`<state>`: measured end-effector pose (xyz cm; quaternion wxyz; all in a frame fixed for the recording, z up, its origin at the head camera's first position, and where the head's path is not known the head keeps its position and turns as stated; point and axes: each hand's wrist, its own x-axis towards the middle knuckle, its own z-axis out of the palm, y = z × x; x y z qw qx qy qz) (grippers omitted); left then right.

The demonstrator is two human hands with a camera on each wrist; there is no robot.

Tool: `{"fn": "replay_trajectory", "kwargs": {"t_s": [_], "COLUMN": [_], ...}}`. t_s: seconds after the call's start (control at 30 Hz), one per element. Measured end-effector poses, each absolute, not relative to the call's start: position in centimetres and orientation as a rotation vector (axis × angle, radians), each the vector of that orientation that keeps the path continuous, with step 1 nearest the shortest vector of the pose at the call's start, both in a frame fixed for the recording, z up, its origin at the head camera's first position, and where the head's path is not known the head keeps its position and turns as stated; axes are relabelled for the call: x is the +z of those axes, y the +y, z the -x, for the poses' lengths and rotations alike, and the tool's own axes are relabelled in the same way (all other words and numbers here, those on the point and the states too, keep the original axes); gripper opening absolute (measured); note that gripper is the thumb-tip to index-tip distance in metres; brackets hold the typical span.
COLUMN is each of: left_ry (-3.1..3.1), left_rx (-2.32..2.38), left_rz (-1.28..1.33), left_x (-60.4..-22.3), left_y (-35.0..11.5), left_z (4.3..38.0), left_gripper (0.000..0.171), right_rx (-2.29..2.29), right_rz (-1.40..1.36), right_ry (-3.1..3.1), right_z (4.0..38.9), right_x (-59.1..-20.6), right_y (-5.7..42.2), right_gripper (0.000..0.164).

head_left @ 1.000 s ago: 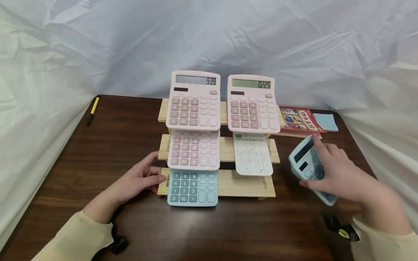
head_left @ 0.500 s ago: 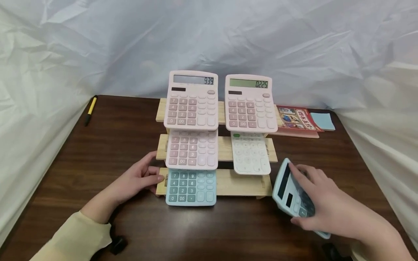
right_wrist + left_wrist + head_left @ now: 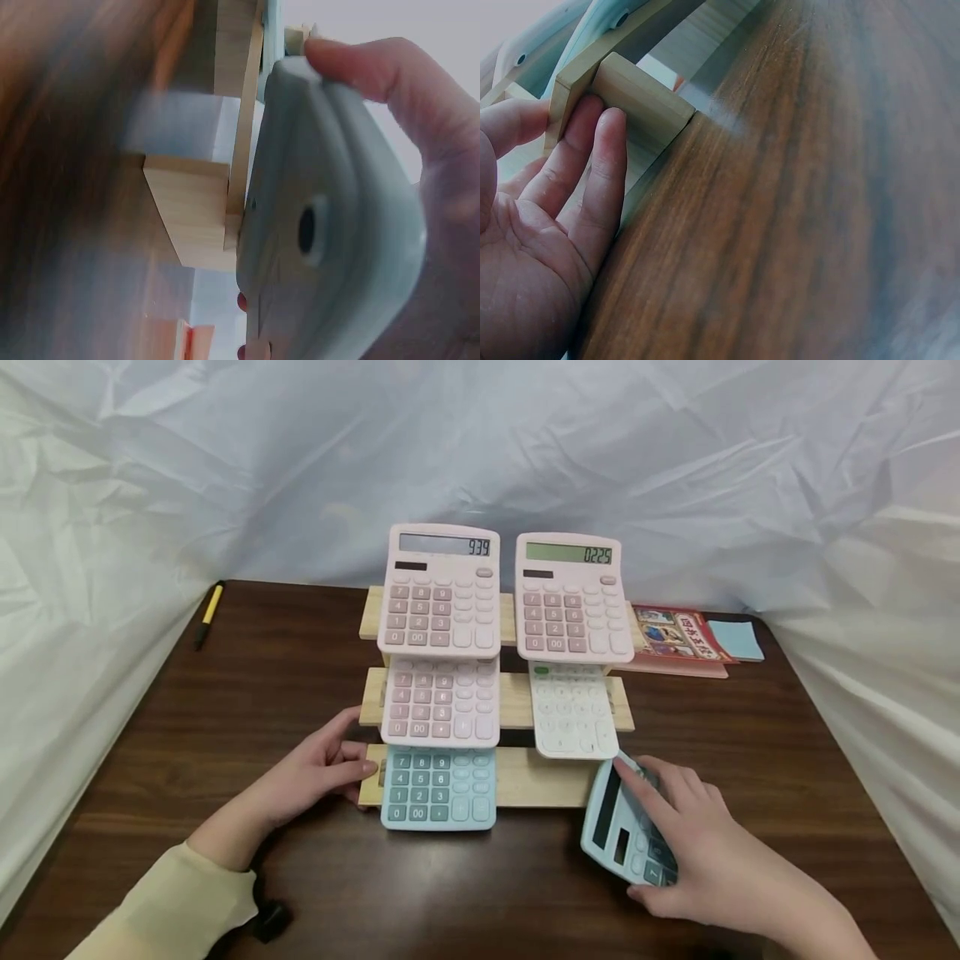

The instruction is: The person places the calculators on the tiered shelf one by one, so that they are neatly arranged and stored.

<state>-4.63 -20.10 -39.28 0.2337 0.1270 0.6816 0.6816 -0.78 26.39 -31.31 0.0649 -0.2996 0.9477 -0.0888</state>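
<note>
A three-step wooden rack [image 3: 555, 781] stands mid-table. My left hand [image 3: 318, 772] pinches the left end of its lowest board; in the left wrist view the thumb and fingers [image 3: 576, 154] lie on either side of the board. A blue calculator [image 3: 618, 827], turned sideways and tilted, is held in my right hand [image 3: 697, 852] by the rack's lower right end. Its underside fills much of the right wrist view. On the lowest step's left sits another blue calculator [image 3: 440, 789]. Above it are a pink calculator [image 3: 442, 702] and a white calculator [image 3: 573, 710].
Two pink calculators, the left one [image 3: 442, 589] reading 939 and the right one [image 3: 573, 597] reading 0225, lean on the top step. Behind the rack's right side lie a red booklet [image 3: 678, 635] and blue paper [image 3: 735, 639]. A yellow-black pen [image 3: 208, 614] lies far left.
My right hand has carried the blue calculator leftward and nearer, from the table's right side to the rack's lower right end. My left hand keeps its place on the rack.
</note>
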Motion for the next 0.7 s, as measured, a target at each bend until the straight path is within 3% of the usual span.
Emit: {"fn": "replay_trajectory", "kwargs": {"t_s": [0.43, 0.7], "left_ry": [1.877, 1.888], "left_rx": [1.873, 1.868], "left_rz": [-0.361, -0.374], "left_x": [-39.2, -39.2], "left_y": [-20.2, -20.0], "left_z": [4.7, 4.7], "left_gripper": [0.068, 0.067], "right_rx": [-0.350, -0.402], "right_rz": [0.958, 0.963], "right_ry": [2.883, 2.870], "right_z": [0.5, 0.3], "right_x": [-32.1, -32.8], "right_y": [25.3, 24.5], "right_gripper": [0.126, 0.117]}}
